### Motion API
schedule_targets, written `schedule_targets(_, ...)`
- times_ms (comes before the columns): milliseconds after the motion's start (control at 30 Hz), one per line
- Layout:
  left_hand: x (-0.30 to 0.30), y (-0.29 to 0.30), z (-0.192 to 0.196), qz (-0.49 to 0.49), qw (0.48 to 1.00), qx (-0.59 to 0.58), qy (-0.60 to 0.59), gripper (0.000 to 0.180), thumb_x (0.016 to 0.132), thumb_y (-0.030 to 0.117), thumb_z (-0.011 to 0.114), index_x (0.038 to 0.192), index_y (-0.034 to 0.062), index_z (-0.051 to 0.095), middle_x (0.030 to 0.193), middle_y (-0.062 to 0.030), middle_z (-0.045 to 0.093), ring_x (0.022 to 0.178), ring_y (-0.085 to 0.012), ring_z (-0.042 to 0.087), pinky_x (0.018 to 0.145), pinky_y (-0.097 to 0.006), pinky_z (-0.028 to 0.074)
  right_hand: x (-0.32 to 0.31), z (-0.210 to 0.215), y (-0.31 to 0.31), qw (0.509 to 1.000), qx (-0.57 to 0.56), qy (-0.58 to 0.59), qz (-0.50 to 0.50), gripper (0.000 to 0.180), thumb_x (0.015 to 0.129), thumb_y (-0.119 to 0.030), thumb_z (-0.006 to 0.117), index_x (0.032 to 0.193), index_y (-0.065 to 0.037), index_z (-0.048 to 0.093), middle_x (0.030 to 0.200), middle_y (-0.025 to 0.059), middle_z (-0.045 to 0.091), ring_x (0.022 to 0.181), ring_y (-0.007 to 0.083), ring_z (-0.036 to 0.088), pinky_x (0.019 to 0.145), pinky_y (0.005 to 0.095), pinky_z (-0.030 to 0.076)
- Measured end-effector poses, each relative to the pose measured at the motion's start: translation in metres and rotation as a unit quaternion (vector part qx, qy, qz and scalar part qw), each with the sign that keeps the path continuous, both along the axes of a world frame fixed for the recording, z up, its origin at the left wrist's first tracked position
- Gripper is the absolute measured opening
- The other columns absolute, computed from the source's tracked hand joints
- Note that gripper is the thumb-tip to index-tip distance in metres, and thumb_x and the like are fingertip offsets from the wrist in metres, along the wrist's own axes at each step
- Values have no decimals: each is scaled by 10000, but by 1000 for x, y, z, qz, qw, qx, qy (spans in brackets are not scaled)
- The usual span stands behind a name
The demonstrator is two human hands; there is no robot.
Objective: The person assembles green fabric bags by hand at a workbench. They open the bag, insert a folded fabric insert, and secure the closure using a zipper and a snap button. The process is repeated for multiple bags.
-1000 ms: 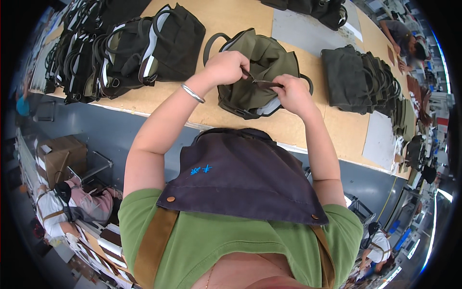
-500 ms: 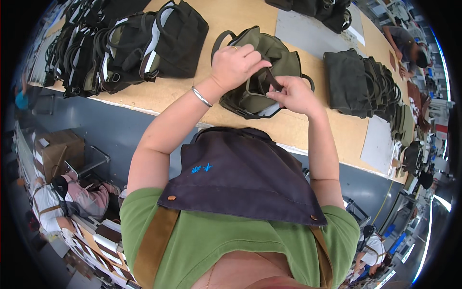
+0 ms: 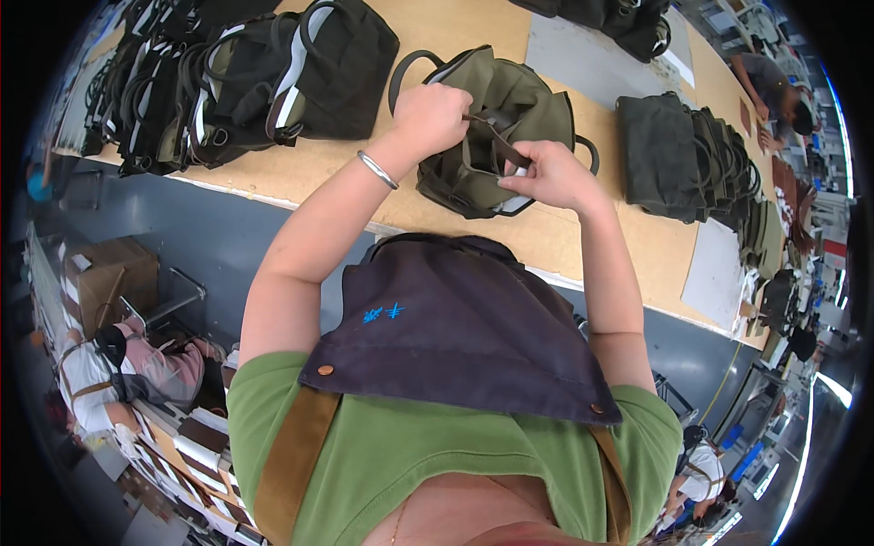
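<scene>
A dark olive handbag (image 3: 517, 86) with black trim and looped handles stands on the table with its mouth open toward me, showing the olive inside. A dark brown strap (image 3: 506, 148) runs across that mouth. My right hand (image 3: 553, 176) pinches the strap between thumb and fingers at the bag's near right side. At the left rim, my left hand (image 3: 431, 118) is closed, with the strap's other stretch coming out by its fingertips. Its grip is partly hidden by the back of the hand.
Finished-looking dark bags (image 3: 341, 73) crowd the table's left part. A stack of dark bags (image 3: 651, 155) lies at right, and more bags (image 3: 628, 27) sit at the far edge. The wooden table (image 3: 628, 264) has its near edge before me. Other people work at both sides.
My left hand has moved slightly left and down, its fingers now turned in toward the bag. The strap between my hands shows longer. My right hand has stayed nearly in place.
</scene>
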State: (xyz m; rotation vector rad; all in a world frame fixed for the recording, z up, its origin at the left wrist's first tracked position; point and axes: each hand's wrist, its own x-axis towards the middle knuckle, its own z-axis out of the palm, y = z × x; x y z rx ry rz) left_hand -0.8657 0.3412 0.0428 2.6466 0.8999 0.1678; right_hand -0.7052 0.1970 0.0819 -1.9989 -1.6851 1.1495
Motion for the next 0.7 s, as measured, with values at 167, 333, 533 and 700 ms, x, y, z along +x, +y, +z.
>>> schedule_targets(167, -16, -10, 28, -57, 985, -67, -149, 245, 704, 166, 741, 869, 62, 592, 877, -97, 617, 887, -292, 603, 734, -387, 493, -6, -7, 2, 994, -35, 25, -101, 139, 848, -117, 698, 833, -6, 616, 630, 35, 608, 557, 89, 613, 521, 255, 486)
schedule_targets(333, -40, -102, 24, -196, 948, -122, -221, 280, 692, 175, 768, 917, 105, 617, 890, -76, 588, 909, -272, 571, 801, -396, 442, -15, -3, 7, 986, -55, 55, -149, 157, 873, -135, 682, 868, 6, 613, 658, 41, 619, 584, 102, 638, 546, 247, 518)
schedule_targets(533, -37, -114, -38, -76, 977, 9, -199, 111, 707, 201, 710, 747, 115, 654, 745, -28, 568, 829, -202, 578, 741, -344, 395, 1, -28, 9, 983, -73, 162, -54, 162, 922, -148, 642, 920, 8, 601, 772, 37, 641, 686, 104, 659, 600, 244, 531)
schedule_targets(700, -41, -72, 33, -110, 937, -80, -323, 87, 764, 94, 736, 850, 91, 724, 723, -9, 583, 735, -196, 532, 720, -324, 381, 14, 40, 25, 959, -42, 281, 16, 128, 925, -120, 627, 939, 7, 638, 810, 15, 657, 741, 54, 612, 679, 234, 504)
